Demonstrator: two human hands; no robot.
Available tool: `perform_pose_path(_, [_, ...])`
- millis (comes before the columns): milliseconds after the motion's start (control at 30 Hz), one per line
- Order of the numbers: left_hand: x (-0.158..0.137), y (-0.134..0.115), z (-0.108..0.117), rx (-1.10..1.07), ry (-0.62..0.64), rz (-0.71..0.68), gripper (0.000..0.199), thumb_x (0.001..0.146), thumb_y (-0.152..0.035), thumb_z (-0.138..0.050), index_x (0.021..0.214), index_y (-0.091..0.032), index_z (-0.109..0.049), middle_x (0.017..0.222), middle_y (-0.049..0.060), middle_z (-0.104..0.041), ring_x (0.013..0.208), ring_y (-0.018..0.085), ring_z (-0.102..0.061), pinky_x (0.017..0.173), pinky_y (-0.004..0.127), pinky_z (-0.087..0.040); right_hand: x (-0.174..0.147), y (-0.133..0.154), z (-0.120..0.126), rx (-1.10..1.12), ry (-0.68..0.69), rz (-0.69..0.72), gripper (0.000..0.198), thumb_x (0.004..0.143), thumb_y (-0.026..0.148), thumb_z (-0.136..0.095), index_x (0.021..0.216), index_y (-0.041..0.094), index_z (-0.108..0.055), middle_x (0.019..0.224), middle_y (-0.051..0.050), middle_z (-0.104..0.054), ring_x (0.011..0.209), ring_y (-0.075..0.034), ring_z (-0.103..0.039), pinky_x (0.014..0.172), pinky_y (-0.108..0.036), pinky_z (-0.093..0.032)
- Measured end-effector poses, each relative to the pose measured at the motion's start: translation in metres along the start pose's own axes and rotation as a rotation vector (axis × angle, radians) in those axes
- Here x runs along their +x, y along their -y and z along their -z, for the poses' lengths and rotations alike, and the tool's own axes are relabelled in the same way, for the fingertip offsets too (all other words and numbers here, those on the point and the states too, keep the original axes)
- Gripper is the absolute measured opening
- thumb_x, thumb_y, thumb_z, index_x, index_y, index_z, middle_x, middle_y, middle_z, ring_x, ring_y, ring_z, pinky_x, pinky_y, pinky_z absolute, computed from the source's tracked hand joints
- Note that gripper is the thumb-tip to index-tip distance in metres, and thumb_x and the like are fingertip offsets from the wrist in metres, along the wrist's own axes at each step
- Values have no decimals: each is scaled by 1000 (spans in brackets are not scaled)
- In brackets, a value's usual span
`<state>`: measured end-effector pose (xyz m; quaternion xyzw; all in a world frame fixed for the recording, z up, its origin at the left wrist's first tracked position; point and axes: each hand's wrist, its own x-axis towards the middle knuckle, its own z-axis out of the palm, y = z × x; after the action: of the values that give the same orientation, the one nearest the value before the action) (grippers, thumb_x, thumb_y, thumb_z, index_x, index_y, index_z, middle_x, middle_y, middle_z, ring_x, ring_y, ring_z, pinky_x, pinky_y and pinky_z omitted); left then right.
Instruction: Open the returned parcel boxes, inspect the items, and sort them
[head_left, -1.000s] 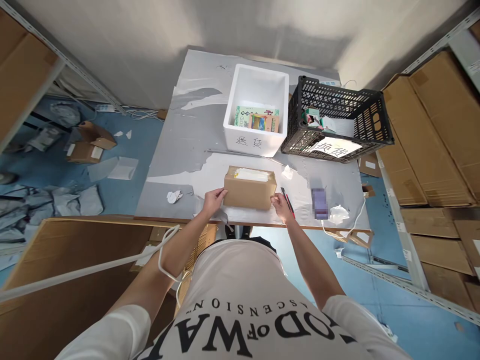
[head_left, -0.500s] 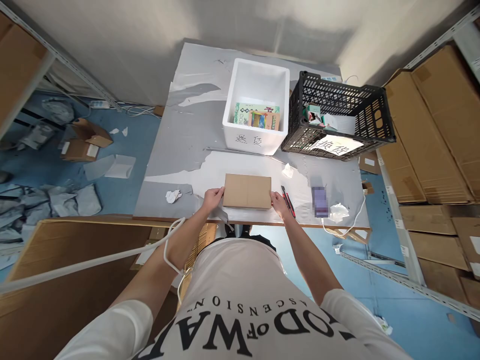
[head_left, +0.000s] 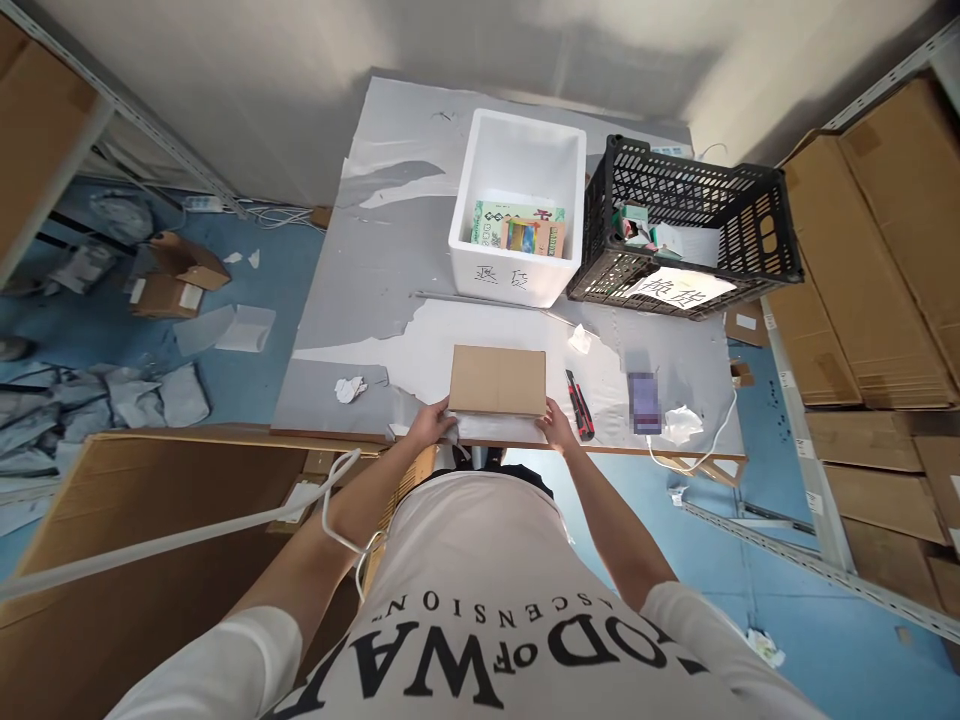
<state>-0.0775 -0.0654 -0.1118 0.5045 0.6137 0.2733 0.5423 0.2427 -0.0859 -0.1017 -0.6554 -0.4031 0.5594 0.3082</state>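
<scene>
A flat brown cardboard box (head_left: 498, 380) is at the near edge of the table, between my two hands. My left hand (head_left: 432, 423) is at its near left corner, thumb and fingers closed on it. At the near right corner my right hand (head_left: 554, 425) grips in the same way. A pale strip shows below the box's near edge; whether it is part of the box or the table covering, I cannot tell. The red and black utility knife (head_left: 580, 405) lies just right of my right hand.
A white foam box (head_left: 514, 280) with booklets (head_left: 517, 228) stands behind, beside a black crate (head_left: 686, 245) holding small packs. On the right lie a purple, blurred phone-like object (head_left: 644, 403) and crumpled paper (head_left: 682, 424). A white cable (head_left: 225, 532) crosses by my left arm.
Both hands have slid from the box's sides toward me, to its near corners. The pale strip below its near edge is now wider. The whole view has shifted slightly.
</scene>
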Motion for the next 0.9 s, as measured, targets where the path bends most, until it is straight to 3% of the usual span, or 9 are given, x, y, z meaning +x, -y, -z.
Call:
perform_pose_path(167, [2, -4, -4, 10, -1, -42, 50, 71, -49, -66, 107, -15, -72, 99, 7, -75, 99, 28, -67, 97, 40, -48, 3, 9, 6, 24, 21, 28, 50, 67, 28, -63, 117, 25, -60, 121, -8, -63, 109, -24, -60, 101, -45, -44])
perform_pose_path(333, [-1, -29, 2, 11, -98, -125, 56, 78, -55, -58, 116, -15, -70, 118, 8, -70, 111, 28, -63, 102, 38, -44, -2, 29, 21, -14, 71, 148, 44, 76, 44, -62, 116, 24, -63, 118, -8, -64, 109, -24, -58, 97, -41, -45])
perform_pose_path(467, [2, -52, 10, 97, -214, -107, 52, 81, -56, -54, 106, -15, -75, 108, 6, -74, 104, 28, -65, 95, 35, -48, -3, 51, 22, -93, 0, 201, 38, 80, 52, -58, 104, 23, -66, 109, -7, -66, 106, -25, -59, 95, -39, -45])
perform_pose_path(633, [12, -60, 17, 65, -249, -33, 48, 83, -53, -51, 87, -13, -78, 88, 7, -76, 95, 28, -68, 91, 37, -49, 2, 63, 18, -121, -18, 153, 39, 82, 61, -52, 78, 24, -63, 77, -4, -64, 80, -23, -60, 82, -40, -49])
perform_pose_path(767, [13, -52, 14, -143, -186, -33, 41, 76, -37, -61, 105, -13, -74, 111, 10, -73, 108, 26, -65, 102, 41, -47, 4, 60, 16, 52, 20, 73, 40, 84, 59, -45, 83, 24, -65, 82, -6, -67, 83, -21, -62, 80, -38, -51])
perform_pose_path(900, [10, -40, 6, -231, -129, -76, 56, 68, -26, -64, 122, -12, -66, 127, 10, -65, 119, 27, -60, 111, 44, -40, 5, 55, 15, 159, 49, 25, 31, 78, 44, -52, 96, 24, -68, 89, -7, -68, 92, -21, -62, 85, -37, -50])
